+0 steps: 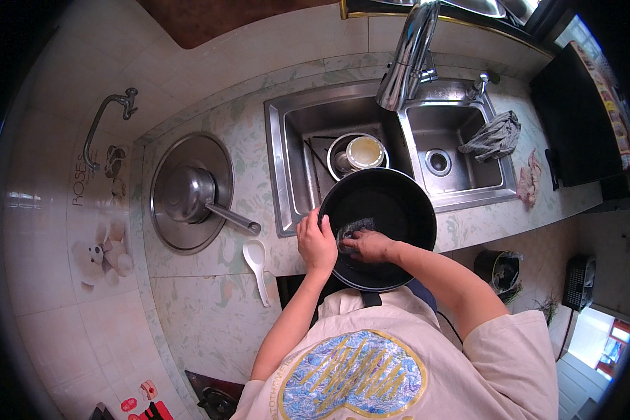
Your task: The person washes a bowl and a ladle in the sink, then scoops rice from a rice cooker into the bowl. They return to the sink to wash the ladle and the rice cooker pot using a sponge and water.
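A black frying pan (394, 210) rests over the front edge of the sink, its handle pointing at my body. My left hand (316, 242) grips the pan's left rim, thumb on the inner side. Inside the pan, my right hand (366, 245) presses a dark mesh-like scrubbing cloth (358, 227) against the left part of its inner surface. Behind the pan, a white-rimmed bowl (336, 143) with a smaller yellowish bowl (366, 151) in it stands in the large sink basin (300, 152). Chopsticks (317, 157) lie beside them, partly hidden.
A chrome faucet (407, 63) rises behind the basins. A grey rag (496, 137) hangs over the small basin's (454, 178) right edge. On the left counter are a metal lid (160, 210), a small saucepan (189, 194) and a white spoon (255, 257). A pinkish cloth (529, 178) lies at right.
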The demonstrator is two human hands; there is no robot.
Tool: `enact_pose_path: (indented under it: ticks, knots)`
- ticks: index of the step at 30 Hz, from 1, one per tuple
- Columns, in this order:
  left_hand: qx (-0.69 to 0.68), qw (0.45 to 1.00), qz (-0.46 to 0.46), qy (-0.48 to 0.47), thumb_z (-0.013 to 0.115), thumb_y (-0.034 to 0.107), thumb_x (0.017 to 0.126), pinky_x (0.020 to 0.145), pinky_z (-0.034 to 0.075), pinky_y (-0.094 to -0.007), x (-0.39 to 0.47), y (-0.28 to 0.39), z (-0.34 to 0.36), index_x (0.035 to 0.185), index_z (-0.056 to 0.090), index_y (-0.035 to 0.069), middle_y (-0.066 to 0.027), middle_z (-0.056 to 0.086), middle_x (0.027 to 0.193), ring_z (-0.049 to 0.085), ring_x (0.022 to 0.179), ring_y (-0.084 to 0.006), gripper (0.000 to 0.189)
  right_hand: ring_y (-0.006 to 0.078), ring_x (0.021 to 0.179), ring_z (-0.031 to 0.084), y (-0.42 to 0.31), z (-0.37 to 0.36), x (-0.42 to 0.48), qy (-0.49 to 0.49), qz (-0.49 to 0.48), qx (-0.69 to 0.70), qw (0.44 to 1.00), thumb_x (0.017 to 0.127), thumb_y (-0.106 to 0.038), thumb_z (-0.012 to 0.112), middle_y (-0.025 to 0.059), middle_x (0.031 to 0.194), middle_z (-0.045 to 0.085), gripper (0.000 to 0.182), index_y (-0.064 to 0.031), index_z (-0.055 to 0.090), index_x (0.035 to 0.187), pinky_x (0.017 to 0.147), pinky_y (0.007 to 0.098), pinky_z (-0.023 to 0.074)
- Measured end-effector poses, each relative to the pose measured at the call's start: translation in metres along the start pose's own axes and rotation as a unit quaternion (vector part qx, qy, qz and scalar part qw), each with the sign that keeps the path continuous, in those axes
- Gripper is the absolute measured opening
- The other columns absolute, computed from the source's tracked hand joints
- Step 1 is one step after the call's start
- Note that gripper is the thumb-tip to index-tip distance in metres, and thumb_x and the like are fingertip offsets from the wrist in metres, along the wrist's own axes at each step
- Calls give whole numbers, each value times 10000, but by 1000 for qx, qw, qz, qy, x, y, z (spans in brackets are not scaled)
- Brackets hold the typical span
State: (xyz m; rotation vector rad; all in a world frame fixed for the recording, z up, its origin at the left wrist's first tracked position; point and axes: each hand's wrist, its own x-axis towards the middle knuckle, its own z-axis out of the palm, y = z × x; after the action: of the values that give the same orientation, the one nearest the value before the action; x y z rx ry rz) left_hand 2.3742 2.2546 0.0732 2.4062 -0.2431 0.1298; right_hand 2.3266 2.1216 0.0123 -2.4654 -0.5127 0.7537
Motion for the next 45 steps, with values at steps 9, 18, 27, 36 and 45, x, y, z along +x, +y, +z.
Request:
enact_pose_path:
  ticks: [9, 18, 27, 36, 45]
  knots:
    - [2, 1000, 0, -2, 458, 160, 790, 726, 378, -385, 1, 1, -1, 957, 503, 34, -133, 530, 860, 472, 828, -313, 214, 306, 842, 530, 2, 6, -1, -112, -76, -34, 990, 689, -142, 488, 170, 845, 558, 208, -122, 563, 882, 724, 392, 424]
    - [-6, 1000, 4, -7, 439, 149, 800, 740, 373, -386, -1, 0, -1, 976, 487, 9, -151, 525, 874, 472, 839, -319, 230, 313, 766, 560, -10, 15, 18, 28, 22, 22, 999, 617, -67, 515, 179, 782, 578, 167, -55, 592, 764, 686, 384, 446]
    - [4, 1000, 7, -19, 434, 149, 804, 751, 369, -382, 0, 2, -1, 983, 479, -1, -162, 528, 883, 475, 853, -325, 238, 343, 679, 561, 11, -6, 62, 161, 128, 111, 972, 601, -112, 548, 203, 689, 566, 120, -5, 588, 638, 602, 406, 451]
    - [27, 999, 11, -16, 444, 148, 797, 745, 372, -379, 1, 2, -3, 968, 490, 0, -150, 527, 882, 472, 843, -319, 230, 317, 845, 529, 50, -32, 47, 197, 171, 167, 951, 721, -94, 436, 218, 910, 534, 230, -9, 552, 900, 730, 382, 427]
    - [15, 1000, 23, 1, 463, 145, 788, 729, 382, -374, 0, 4, -1, 950, 502, 7, -132, 518, 872, 471, 830, -301, 216, 322, 796, 534, 97, -11, 4, 201, 139, -9, 970, 642, -73, 488, 213, 847, 546, 201, 8, 573, 805, 679, 377, 441]
